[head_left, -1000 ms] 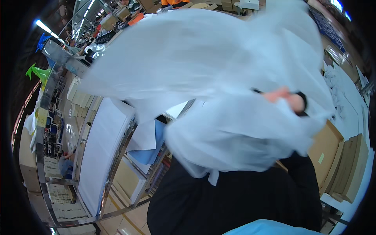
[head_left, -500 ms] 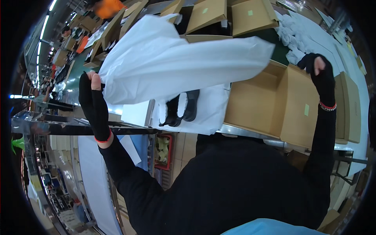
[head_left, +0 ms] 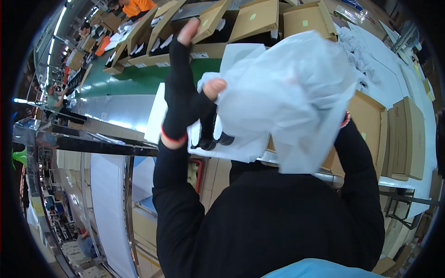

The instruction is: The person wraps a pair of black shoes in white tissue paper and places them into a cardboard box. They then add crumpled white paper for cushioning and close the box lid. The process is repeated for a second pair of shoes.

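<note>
The left hand (head_left: pixel 184 90) spreads, grip released, by the white paper (head_left: pixel 282 88) hiding the right hand, whose grip I cannot tell.

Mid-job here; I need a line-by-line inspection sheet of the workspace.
Surface: green strip beside grey metal tabletop; white table at right.
Job's things: blurred white sheet, raised; black shoes, partly hidden, on white paper; open cardboard box, partly covered, at right.
Clutter: crumpled paper on the white table; flat boxes beside the open box; row of open boxes along the far side.
Hands: left hand gloved, fingers extended, thumb at the sheet's left edge; right hand hidden behind the sheet, grip cannot be told.
Cables: nothing seen.
Surroundings: person in orange, upper left.
</note>
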`<state>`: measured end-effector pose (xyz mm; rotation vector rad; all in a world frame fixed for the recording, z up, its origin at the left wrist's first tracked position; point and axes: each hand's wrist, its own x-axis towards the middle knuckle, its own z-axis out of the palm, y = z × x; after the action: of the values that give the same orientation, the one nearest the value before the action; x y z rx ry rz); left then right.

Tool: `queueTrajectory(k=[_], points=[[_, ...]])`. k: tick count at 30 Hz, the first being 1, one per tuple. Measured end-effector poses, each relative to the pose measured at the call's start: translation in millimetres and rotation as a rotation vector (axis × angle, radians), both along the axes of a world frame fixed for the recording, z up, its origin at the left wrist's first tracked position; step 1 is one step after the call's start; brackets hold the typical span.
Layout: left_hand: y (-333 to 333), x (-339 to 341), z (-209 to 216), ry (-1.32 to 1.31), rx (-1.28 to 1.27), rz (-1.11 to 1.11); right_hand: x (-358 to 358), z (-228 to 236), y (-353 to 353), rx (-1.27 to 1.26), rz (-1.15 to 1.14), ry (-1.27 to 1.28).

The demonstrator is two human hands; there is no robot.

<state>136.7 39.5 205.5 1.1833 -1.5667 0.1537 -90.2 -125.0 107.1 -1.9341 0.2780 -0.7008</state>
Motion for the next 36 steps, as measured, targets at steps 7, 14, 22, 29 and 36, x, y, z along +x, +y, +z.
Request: queueTrajectory(k=[7,14,22,29,36], points=[[-25,4,-60,0.296,0.681,-0.463,-68,-1,-70,0.083,-0.324,0.008],[-8,4,-30,0.337,0.156,0.129,-179,-9,-127,0.141,-0.608,0.058],[-65,-136,-93,0.127,-0.133,0.081,-154,-119,-144,-0.043,-0.666,0.374],[-61,-108,-52,0.145,-0.069,0.056,-140,-49,-59,-0.014,-0.518,0.098],[-39,-153,-39,0.532,0.132,-0.529,-105,24,67,-0.015,-0.023,0.015]])
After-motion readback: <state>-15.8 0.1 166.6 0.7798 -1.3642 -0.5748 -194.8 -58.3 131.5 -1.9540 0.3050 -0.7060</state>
